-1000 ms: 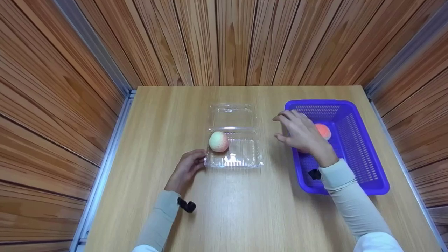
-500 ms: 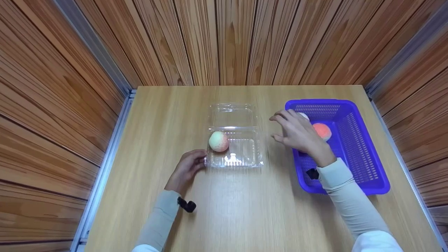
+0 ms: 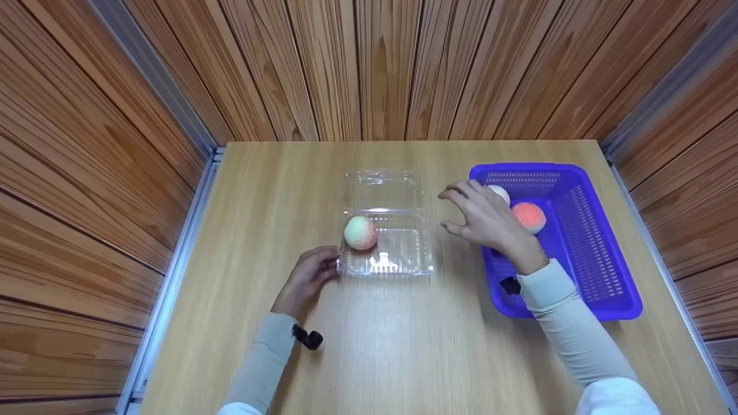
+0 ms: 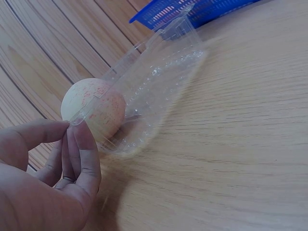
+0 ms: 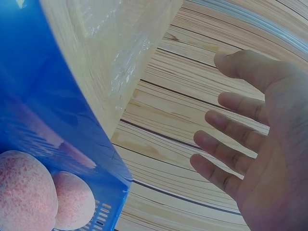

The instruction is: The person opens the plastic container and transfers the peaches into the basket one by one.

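Note:
A clear plastic clamshell box (image 3: 403,245) lies unfolded on the table, its lid laid back. One pale peach (image 3: 360,233) sits in the left part of its tray. My left hand (image 3: 310,272) pinches the box's near left edge between thumb and fingers, plain in the left wrist view. Over the left rim of the purple basket (image 3: 599,248) hovers my right hand (image 3: 489,216), fingers apart and holding nothing. Inside that basket are an orange-pink peach (image 3: 528,218) and a paler peach (image 3: 499,193), partly hidden by the hand; the right wrist view shows both.
The wooden table (image 3: 380,346) is bounded by plank walls (image 3: 392,69) at the back and sides, with metal rails along the corners. The basket's raised rim stands between its peaches and the box. Small black cameras (image 3: 311,340) sit at both wrists.
My right hand has drifted slightly left over the basket rim, baring more of both peaches there. The left hand, box and peach in it have stayed put.

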The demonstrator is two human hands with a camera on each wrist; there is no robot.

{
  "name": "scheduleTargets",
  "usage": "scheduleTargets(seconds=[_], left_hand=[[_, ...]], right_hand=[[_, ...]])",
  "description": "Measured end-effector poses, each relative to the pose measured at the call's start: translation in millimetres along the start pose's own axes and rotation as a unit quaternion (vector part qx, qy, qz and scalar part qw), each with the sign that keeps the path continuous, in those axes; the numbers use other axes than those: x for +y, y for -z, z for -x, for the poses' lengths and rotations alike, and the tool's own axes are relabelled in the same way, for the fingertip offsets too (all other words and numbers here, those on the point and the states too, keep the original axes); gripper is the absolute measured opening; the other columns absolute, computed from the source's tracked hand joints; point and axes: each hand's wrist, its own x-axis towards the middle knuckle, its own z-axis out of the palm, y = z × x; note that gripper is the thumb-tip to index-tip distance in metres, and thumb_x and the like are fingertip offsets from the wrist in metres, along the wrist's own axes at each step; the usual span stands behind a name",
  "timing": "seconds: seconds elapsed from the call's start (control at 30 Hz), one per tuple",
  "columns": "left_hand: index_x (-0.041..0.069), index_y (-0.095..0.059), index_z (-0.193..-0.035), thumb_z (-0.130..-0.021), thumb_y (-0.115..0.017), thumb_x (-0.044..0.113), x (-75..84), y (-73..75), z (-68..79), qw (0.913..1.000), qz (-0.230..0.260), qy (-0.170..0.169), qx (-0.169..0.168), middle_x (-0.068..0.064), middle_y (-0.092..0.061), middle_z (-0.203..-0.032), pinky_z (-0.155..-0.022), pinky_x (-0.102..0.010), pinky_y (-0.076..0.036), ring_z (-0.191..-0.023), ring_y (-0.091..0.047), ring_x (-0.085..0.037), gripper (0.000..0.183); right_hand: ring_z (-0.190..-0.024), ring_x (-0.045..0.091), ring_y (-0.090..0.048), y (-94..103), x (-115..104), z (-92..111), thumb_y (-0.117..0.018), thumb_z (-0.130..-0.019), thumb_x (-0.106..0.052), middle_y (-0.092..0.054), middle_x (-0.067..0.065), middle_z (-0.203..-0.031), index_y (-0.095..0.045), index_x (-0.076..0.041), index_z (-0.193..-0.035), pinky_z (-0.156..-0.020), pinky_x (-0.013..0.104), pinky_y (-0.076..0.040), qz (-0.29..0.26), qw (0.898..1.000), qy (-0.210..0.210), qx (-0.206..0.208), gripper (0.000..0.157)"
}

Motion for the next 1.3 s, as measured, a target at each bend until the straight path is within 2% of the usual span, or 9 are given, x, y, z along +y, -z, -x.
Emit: scheduleTargets(seconds=[0.2,0.6,0.97,1.1,1.3], left_hand=[[-0.005,-0.070,-0.104,-0.102,-0.061,0.001,0.2,-1.8,0.6,0.9999,-0.005,-0.009,-0.001,-0.004,-0.068,-0.086,-0.072,-0.026,-0.058,-0.081,-0.064,-0.015,0.011],[-0.002,-0.073,-0.102,-0.102,-0.063,0.002,0.4,-1.5,0.3,1.0000,0.000,-0.005,0.005,-0.004,-0.070,-0.087,-0.074,-0.027,-0.059,-0.083,-0.066,-0.016,0.010],[0.002,-0.074,-0.099,-0.102,-0.064,0.002,0.1,-1.1,0.7,1.0000,0.004,-0.003,0.005,-0.004,-0.070,-0.089,-0.076,-0.028,-0.059,-0.084,-0.066,-0.016,0.011],[0.000,-0.074,-0.104,-0.102,-0.066,0.004,0.8,-1.6,0.8,0.9999,-0.001,-0.001,0.010,-0.006,-0.071,-0.091,-0.076,-0.028,-0.059,-0.086,-0.066,-0.017,0.009],[-0.005,-0.071,-0.116,-0.102,-0.067,0.007,1.1,-1.2,-0.1,0.9997,-0.010,0.008,0.018,-0.008,-0.071,-0.096,-0.077,-0.028,-0.060,-0.089,-0.067,-0.018,0.019]], right_hand=[[-0.123,0.039,-0.060,-0.7,-2.3,-1.9,-0.086,-0.088,-0.032,-0.066,0.016,-0.136,-0.067,-0.007,-0.133,-0.104,0.053,-0.051,-0.010,1.000,-0.003,-0.007,0.055],[-0.123,0.039,-0.062,-1.6,-7.8,-6.6,-0.085,-0.088,-0.030,-0.066,0.017,-0.135,-0.067,-0.006,-0.134,-0.107,0.053,-0.050,-0.011,1.000,0.008,0.003,0.054],[-0.125,0.038,-0.060,-4.5,-14.8,-12.5,-0.085,-0.089,-0.032,-0.064,0.016,-0.138,-0.066,-0.007,-0.135,-0.108,0.053,-0.050,-0.013,1.000,0.007,-0.006,0.055],[-0.123,0.038,-0.061,-5.6,-16.9,-14.5,-0.085,-0.089,-0.031,-0.065,0.015,-0.136,-0.066,-0.008,-0.134,-0.107,0.052,-0.051,-0.014,1.000,0.013,0.003,0.055],[-0.125,0.037,-0.061,-9.4,-20.1,-16.3,-0.085,-0.089,-0.032,-0.065,0.014,-0.136,-0.067,-0.009,-0.134,-0.107,0.053,-0.051,-0.019,1.000,0.011,0.001,0.054]])
